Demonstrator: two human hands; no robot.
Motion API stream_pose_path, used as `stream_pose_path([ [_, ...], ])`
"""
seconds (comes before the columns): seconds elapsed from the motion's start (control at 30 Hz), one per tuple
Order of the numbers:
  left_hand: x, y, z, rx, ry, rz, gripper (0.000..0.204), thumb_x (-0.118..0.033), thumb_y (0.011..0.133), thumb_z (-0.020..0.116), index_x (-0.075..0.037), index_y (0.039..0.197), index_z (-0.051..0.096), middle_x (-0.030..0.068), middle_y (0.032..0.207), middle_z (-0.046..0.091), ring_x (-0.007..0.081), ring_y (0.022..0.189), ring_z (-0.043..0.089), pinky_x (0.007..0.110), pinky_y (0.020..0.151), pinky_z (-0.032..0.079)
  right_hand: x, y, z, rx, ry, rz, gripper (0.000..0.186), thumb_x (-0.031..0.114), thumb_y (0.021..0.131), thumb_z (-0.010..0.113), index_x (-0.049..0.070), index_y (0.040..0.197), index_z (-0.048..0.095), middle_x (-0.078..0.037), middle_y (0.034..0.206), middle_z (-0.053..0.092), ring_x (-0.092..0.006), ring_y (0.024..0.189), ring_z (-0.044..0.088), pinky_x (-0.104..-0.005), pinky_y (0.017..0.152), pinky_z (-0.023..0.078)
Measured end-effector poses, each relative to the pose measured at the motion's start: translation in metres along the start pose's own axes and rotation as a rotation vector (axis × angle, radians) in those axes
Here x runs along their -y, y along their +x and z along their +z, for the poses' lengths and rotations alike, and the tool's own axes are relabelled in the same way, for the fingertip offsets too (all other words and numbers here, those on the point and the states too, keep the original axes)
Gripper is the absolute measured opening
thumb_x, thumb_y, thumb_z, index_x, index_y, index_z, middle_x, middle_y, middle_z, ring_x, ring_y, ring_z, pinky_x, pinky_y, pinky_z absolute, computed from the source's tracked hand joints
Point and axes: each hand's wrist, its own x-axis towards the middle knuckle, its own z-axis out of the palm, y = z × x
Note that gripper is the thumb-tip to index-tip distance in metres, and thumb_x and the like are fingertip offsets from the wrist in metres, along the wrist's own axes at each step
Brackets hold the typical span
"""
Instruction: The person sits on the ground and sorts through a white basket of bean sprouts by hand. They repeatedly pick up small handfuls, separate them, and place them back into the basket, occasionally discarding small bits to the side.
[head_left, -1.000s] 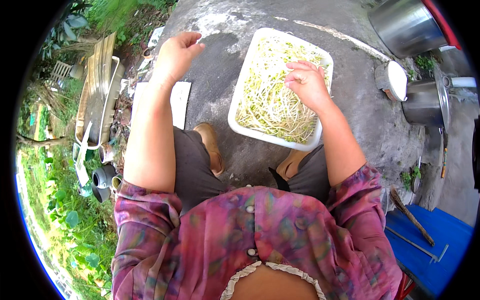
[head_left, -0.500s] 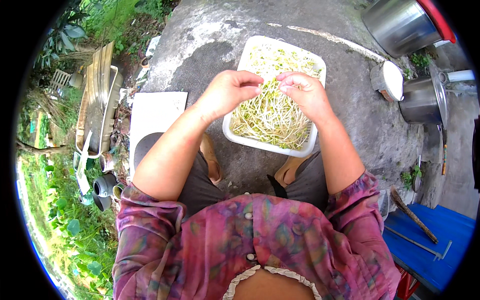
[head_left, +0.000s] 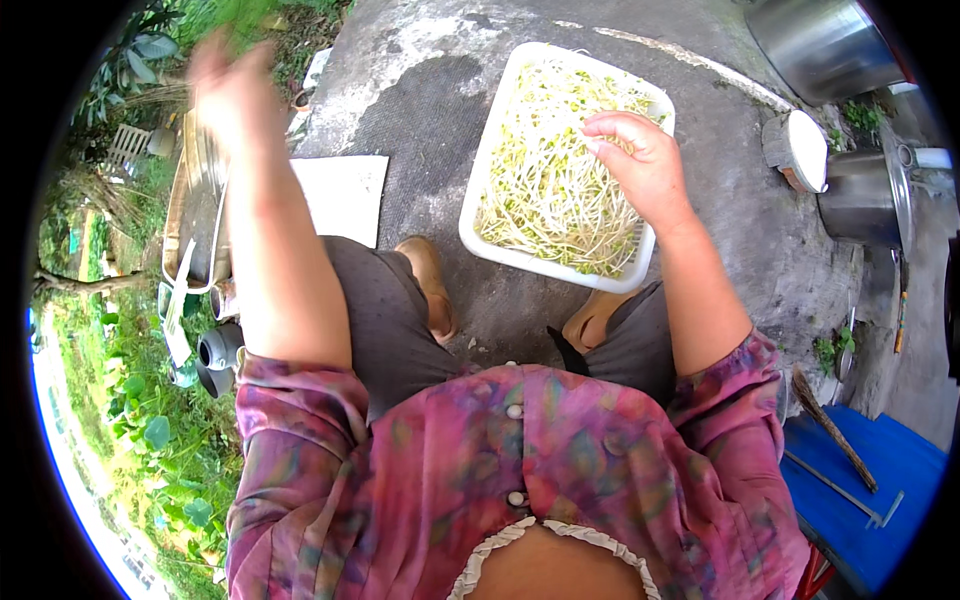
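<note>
White plastic basket [head_left: 545, 265] sits on the concrete ground [head_left: 425, 170], beyond the feet and a bit right, full of pale bean sprouts [head_left: 550, 190] with yellow-green heads. Step in hand looks like picking through the sprouts by hand. Right hand [head_left: 645, 165] is over the right part of the basket, thumb and fingers curled toward each other; can't tell if a sprout is pinched. Left hand [head_left: 232, 95] is far left, well apart from the basket, blurred; can't tell if it holds anything. Next pick would call for the left hand over the basket and a light fingertip pinch, as the sprouts look tangled and thin.

Other containers: white-topped bucket [head_left: 798, 150] right, contents unclear; metal pot [head_left: 858, 195] just beside it, bigger metal pot [head_left: 822, 50] far right, insides not visible. Dark jar [head_left: 220, 346] left, contents unclear.
</note>
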Motion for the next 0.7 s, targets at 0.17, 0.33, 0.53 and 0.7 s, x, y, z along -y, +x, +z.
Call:
stream_pose_path([
  [0.17, 0.015, 0.02, -0.048, -0.287, -0.164, -0.48, 0.037, 0.003, 0.081, 0.057, -0.003, 0.118, 0.053, 0.0179, 0.123, 0.051, 0.0289, 0.115, 0.049, 0.036, 0.094, 0.047, 0.017, -0.014, 0.049, 0.427, -0.409, -0.105, 0.017, 0.009, 0.073, 0.068, 0.012, 0.09, 0.067, -0.006, 0.113, 0.058, -0.0242, 0.118, 0.044, -0.0564, 0.109, 0.008],
  [0.33, 0.024, -0.004, -0.008, 0.192, -0.256, -0.377, 0.031, -0.009, 0.078, 0.064, -0.004, 0.109, 0.063, 0.008, 0.101, 0.063, 0.0157, 0.095, 0.056, 0.027, 0.078, 0.044, 0.013, -0.031, 0.097, 0.666, -0.642, -0.208, 0.023, 0.01, 0.07, 0.069, 0.01, 0.093, 0.067, -0.012, 0.131, 0.047, -0.0328, 0.13, 0.03, -0.0574, 0.109, 0.006],
  [0.53, 0.034, -0.008, -0.008, 0.348, -0.188, -0.346, 0.027, -0.012, 0.084, 0.061, -0.002, 0.109, 0.062, 0.0029, 0.098, 0.062, 0.0097, 0.087, 0.055, 0.023, 0.079, 0.044, 0.006, -0.042, 0.113, 0.601, -0.616, -0.224, 0.011, 0.01, 0.07, 0.067, 0.009, 0.081, 0.067, -0.013, 0.134, 0.043, -0.0336, 0.131, 0.029, -0.0595, 0.108, 0.006],
  [0.7, 0.04, -0.004, -0.009, 0.355, -0.283, -0.411, 0.027, -0.011, 0.084, 0.06, -0.001, 0.109, 0.061, 0.0041, 0.099, 0.063, 0.0129, 0.092, 0.058, 0.026, 0.08, 0.044, 0.004, -0.037, 0.108, 0.544, -0.526, -0.18, 0.008, 0.006, 0.072, 0.059, 0.008, 0.072, 0.067, -0.011, 0.124, 0.051, -0.0309, 0.12, 0.039, -0.0606, 0.106, 0.007],
])
